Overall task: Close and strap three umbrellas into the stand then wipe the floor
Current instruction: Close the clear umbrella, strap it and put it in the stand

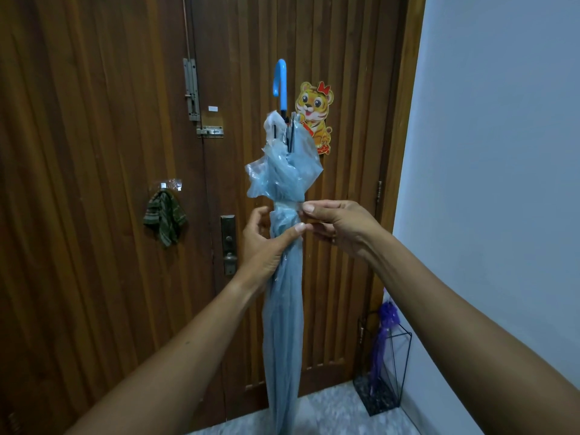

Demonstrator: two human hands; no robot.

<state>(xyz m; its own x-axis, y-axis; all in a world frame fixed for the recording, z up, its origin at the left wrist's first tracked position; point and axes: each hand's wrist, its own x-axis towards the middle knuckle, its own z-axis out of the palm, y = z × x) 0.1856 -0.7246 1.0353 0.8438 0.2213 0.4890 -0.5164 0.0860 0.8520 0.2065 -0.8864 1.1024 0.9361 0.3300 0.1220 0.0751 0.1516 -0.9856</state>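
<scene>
A folded pale-blue see-through umbrella [282,324] stands upright in front of me, its blue hooked handle [281,81] at the top and its loose canopy bunched below the handle. My left hand [266,243] grips the folded canopy from the left, thumb across the front. My right hand [337,224] pinches the clear strap [293,205] wrapped round the canopy just above my left hand. A black wire umbrella stand [387,372] sits in the right corner on the floor, with a purple umbrella [381,337] standing in it.
A brown wooden door [125,152] fills the background, with bolts, a lock plate and handle [229,243]. A green cloth [164,219] hangs from a hook on the door. A tiger sticker [315,117] is behind the umbrella. White wall at right; speckled floor [329,412] below.
</scene>
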